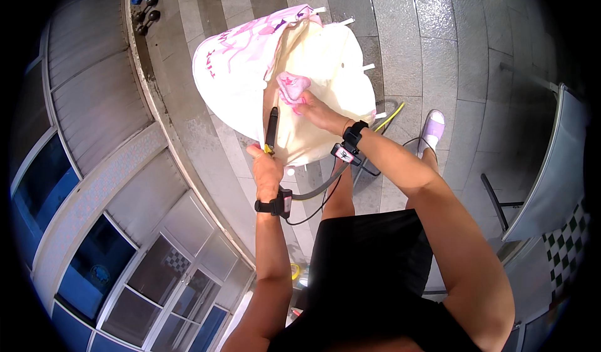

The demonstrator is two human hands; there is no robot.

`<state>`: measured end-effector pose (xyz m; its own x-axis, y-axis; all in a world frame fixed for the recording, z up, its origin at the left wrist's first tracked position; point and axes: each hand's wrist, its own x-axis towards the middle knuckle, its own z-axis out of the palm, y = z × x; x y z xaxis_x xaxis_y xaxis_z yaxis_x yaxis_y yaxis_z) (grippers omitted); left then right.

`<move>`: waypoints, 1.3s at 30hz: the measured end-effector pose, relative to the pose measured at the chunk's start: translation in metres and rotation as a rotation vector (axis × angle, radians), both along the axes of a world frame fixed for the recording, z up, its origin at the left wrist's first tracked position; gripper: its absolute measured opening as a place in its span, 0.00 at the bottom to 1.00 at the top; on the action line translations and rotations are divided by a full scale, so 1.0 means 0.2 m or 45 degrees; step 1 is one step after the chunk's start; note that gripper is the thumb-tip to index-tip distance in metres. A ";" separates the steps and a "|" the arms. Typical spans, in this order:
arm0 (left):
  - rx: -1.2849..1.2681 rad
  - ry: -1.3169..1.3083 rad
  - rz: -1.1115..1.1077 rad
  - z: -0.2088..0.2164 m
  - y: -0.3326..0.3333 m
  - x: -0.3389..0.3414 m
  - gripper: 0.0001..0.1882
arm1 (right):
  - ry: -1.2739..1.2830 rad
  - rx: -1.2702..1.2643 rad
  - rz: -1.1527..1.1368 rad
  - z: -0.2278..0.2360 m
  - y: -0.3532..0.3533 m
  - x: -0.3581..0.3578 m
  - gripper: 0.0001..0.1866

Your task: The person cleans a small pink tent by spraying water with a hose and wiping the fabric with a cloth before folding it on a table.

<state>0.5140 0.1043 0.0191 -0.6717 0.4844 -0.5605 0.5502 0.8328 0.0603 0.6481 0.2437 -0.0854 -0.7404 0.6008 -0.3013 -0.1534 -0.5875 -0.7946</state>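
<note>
My left hand [268, 172] is closed around a black hose nozzle [273, 125] with a yellow collar, its tip pointing away from me over the edge of a cream fabric tub [341, 55]. My right hand [318, 114] grips a bunched pink cloth [292, 88] above the tub's opening. The tub looks like a folding one, with short white rod ends sticking out along its rim. Its pink-printed cover [241, 44] is folded over on the left. A grey hose [319, 190] curves from beside my left wrist toward the right.
Wet grey paving [400, 14] surrounds the tub. My foot in a lilac slipper [433, 128] stands at right, near a yellow hose piece [394, 115]. A windowed wall [156, 283] runs along the left. A pale panel [548, 164] stands at far right. Small dark objects [149, 17] lie at top left.
</note>
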 end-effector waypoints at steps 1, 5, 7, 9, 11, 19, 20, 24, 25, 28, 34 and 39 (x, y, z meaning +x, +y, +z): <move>0.104 0.017 0.014 -0.03 -0.03 -0.02 0.28 | -0.006 0.099 0.146 -0.08 -0.07 -0.15 0.20; 0.162 -0.038 0.158 -0.05 0.00 -0.05 0.23 | -0.019 0.708 0.073 -0.44 -0.18 -0.49 0.13; 0.184 -0.092 0.213 -0.03 0.03 -0.06 0.22 | -0.185 0.955 0.035 -0.72 -0.13 -0.58 0.14; 0.194 -0.153 0.250 -0.02 0.06 -0.11 0.22 | -0.439 0.811 0.135 -0.93 0.02 -0.64 0.18; 0.177 -0.131 0.291 -0.02 0.07 -0.15 0.24 | -0.728 0.529 0.158 -1.00 0.17 -0.69 0.23; 0.016 -0.092 0.335 -0.12 0.08 -0.27 0.29 | -0.209 0.513 0.719 -0.63 -0.04 -0.63 0.33; 0.025 -0.111 0.333 -0.13 0.08 -0.28 0.29 | -0.146 0.599 0.593 -0.57 -0.19 -0.62 0.30; 0.121 -0.231 0.419 -0.12 0.11 -0.30 0.30 | -0.171 0.778 0.441 -0.74 -0.19 -0.70 0.27; 0.158 -0.242 0.448 -0.12 0.10 -0.32 0.30 | -0.220 0.732 0.629 -0.84 -0.10 -0.76 0.27; 0.284 -0.311 0.475 -0.13 0.13 -0.31 0.28 | -0.660 0.956 0.801 -1.24 0.22 -0.80 0.28; 0.408 -0.280 0.509 -0.14 0.13 -0.30 0.27 | -1.457 1.069 0.921 -1.61 0.47 -0.71 0.26; 0.420 -0.254 0.467 -0.16 0.14 -0.31 0.28 | -0.596 0.764 1.059 -0.99 0.19 -0.63 0.33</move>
<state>0.4511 0.1318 -0.0137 -0.7262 0.4099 -0.5519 0.1779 0.8875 0.4251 0.5212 0.2819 -0.2827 -0.8682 0.1146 -0.4827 0.4948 0.1280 -0.8595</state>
